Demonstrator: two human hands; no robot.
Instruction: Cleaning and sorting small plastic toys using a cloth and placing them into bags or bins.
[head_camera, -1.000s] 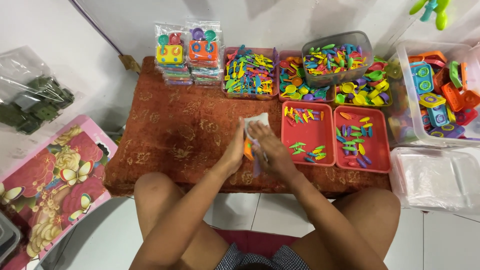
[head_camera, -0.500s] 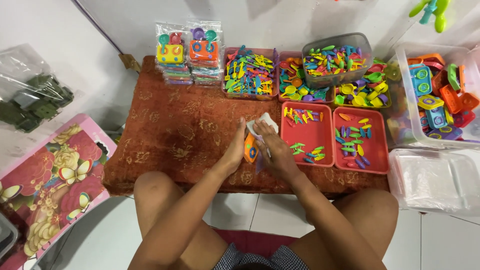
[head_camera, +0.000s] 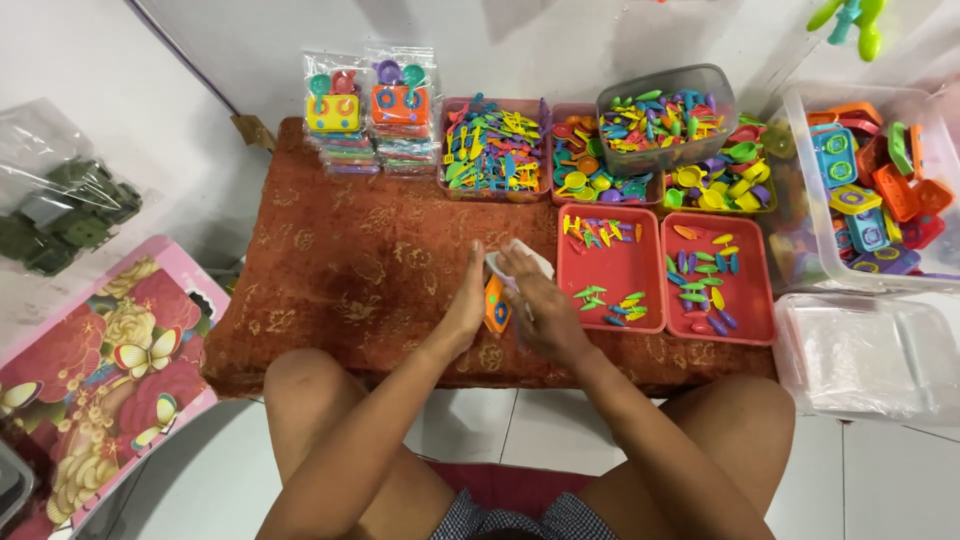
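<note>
- Knees and forearms of the seated person, nearest the camera, both arms reaching forward to the tabletop (head_camera: 330, 250), which is covered in rust-red patterned cloth.
- Left hand (head_camera: 465, 300): set on edge, fingers straight, palm pressed against the orange toy stove (head_camera: 495, 305); not curled around it.
- Right hand (head_camera: 535, 305): fingers bent over a clear plastic bag (head_camera: 520, 258), gripping it together with the stove; the bag's mouth sticks out just past the fingertips.
- Orange toy stove: wedged between the two hands, near the tabletop's front edge, partly hidden by the right hand.
- Red tray (head_camera: 612, 290), just right of the right hand: small coloured toy utensils in loose clusters.
- Second red tray (head_camera: 745, 305), further right, touching the first: more small coloured pieces.
- Lidded clear box (head_camera: 870, 355), far right, level with the hands.
- Pink flowered board (head_camera: 100, 370), well left of the hands, off the tabletop.
- Beyond the hands, back row: bagged toy sets (head_camera: 370, 105) in a stack, then pink tray of toy cutlery (head_camera: 495, 145), then clear tub (head_camera: 665, 120) of mixed pieces.
- Large clear bin (head_camera: 880, 180) of toy stoves, far right rear.
</note>
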